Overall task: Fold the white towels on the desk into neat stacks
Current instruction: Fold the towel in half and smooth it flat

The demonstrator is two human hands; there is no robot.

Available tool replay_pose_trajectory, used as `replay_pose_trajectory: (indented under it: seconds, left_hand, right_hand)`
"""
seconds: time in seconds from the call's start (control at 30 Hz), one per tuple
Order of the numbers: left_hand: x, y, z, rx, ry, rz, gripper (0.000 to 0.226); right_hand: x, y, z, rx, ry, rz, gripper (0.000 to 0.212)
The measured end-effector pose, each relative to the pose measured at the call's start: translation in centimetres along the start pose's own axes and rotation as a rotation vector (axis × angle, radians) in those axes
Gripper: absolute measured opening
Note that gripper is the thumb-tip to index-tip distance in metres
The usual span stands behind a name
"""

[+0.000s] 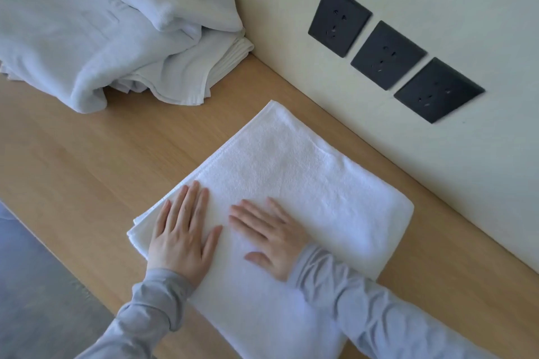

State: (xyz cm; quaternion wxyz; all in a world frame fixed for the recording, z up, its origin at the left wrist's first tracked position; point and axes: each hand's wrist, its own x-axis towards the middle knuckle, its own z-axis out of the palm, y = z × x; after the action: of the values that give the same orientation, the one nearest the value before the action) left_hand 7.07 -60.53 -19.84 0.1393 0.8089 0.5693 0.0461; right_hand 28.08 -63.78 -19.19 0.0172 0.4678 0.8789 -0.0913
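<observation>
Hands, left (180, 237) and right (269, 237), fingers straight, flat on plush folded towel (306, 172)

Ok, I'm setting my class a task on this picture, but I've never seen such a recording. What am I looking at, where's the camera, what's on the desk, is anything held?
No machine here: a person works with bare hands, and the single picture comes from a camera worn on their head, looking forward and down. The left hand and right hand lie flat, fingers straight, on a folded white towel on the wooden desk; they press it and grip nothing. Behind it sits a loose, rumpled pile of white towels. Three dark sockets are on the wall.
</observation>
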Motion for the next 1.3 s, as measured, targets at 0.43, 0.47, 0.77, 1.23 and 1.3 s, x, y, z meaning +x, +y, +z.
replay_pose_trajectory:
  seconds: [0.43, 0.47, 0.77, 1.23, 1.3]
  left_hand:
    - [-4.4, 9.2, -0.2, -0.086, 0.113, -0.056, 0.075]
    - [-6.0, 12.0, 0.6, -0.127, 0.100, 0.012, 0.071]
    - [-11.1, 17.2, 5.4, -0.082, -0.053, 0.100, 0.071]
    - [-10.8, 16.5, 3.2, -0.509, 0.190, -0.008, 0.058]
    - [-10.2, 15.2, 1.7, -0.663, 0.410, -0.338, 0.053]
  right_hand:
    - [-8.7, 8.3, -3.5, -0.103, 0.113, 0.457, 0.060]
    - [-8.8, 6.2, -2.9, -0.065, 0.122, 0.364, 0.058]
    - [-15.2, 10.4, -1.3, -0.170, -0.105, 0.403, 0.061]
    - [-12.8, 16.0, -3.6, 0.185, 0.085, 0.845, 0.056]
    - [-10.7, 16.3, -4.6, 0.402, 0.098, 0.867, 0.059]
